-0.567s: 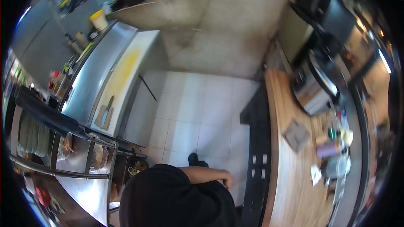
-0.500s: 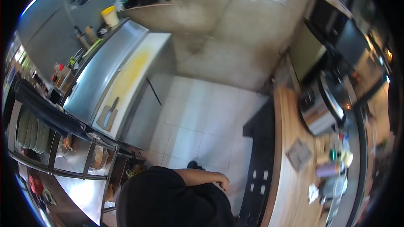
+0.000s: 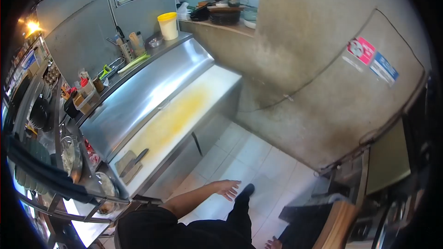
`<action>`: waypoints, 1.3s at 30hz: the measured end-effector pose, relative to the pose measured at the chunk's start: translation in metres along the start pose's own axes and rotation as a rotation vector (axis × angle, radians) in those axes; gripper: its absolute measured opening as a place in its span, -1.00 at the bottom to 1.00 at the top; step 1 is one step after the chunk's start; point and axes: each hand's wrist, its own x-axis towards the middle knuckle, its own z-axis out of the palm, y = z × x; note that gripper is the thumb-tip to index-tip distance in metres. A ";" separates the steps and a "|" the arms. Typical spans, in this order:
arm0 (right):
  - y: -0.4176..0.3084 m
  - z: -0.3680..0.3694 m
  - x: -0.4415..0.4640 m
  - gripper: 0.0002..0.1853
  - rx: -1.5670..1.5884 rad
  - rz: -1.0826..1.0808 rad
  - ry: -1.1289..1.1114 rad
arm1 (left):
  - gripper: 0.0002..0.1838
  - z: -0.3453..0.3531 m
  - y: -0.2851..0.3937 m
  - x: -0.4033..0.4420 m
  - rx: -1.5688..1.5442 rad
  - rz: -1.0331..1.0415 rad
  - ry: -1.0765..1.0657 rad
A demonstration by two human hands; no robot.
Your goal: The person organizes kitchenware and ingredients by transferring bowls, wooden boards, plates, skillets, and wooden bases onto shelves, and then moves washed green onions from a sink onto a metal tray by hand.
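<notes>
Hovering over tiled floor (image 3: 251,150) at 6 o'clock: left hand (image 3: 226,188), fingers extended and parted, thumb side hard to read. At 5 o'clock, low at the picture's edge, right hand (image 3: 273,243), partly cut off; whether anything is held by it cannot be told. Hands set apart from each other; the left is placed near a dark shoe (image 3: 249,189).

Knife (image 3: 134,162), one, dark-handled: laid at 8 o'clock across a grey-brown cloth (image 3: 124,165), handle pointed toward 1 o'clock, well apart from both hands. Cloth and knife are carried by the near end of a white worktop (image 3: 152,133), stained yellow along its middle.

Steel cover (image 3: 147,99), sloped, fitted behind the worktop. Tub (image 3: 169,27), pale with yellow rim, stood at 11 o'clock. Utensil holder (image 3: 127,51), filled, at 10 o'clock, with green stalks (image 3: 134,63) laid beside it. Stacked dark dishes (image 3: 224,17), kept in a wall opening at 12 o'clock. Posters (image 3: 373,60), pink and blue, fixed to the wall at 2 o'clock. Wooden counter (image 3: 339,226), shown in part between 4 and 5 o'clock.
</notes>
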 end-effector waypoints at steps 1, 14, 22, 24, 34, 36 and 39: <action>-0.043 0.038 -0.026 -0.42 -0.084 -0.312 0.214 | 0.00 -0.022 0.026 0.001 -0.172 -0.008 -0.010; -0.600 0.744 -0.354 -0.20 -0.759 -0.818 -0.550 | 0.01 -0.326 0.443 -0.183 -0.821 0.864 0.241; -0.746 1.147 -0.530 -0.26 -0.727 -1.314 -0.732 | 0.11 -0.461 0.795 -0.306 -0.592 1.250 0.343; -0.785 1.225 -0.561 -0.34 -0.701 -1.513 -0.489 | 0.12 -0.497 0.869 -0.314 -0.579 1.250 0.380; -0.996 1.409 -0.576 0.08 -0.827 -1.565 0.027 | 0.24 -0.612 1.074 -0.307 -0.147 0.870 0.801; -1.000 1.423 -0.575 0.06 -0.814 -1.471 0.000 | 0.14 -0.631 1.086 -0.296 -0.023 0.887 0.729; -1.049 1.438 -0.555 -0.03 -0.728 -1.086 0.003 | -0.08 -0.643 1.094 -0.275 -0.090 0.829 0.537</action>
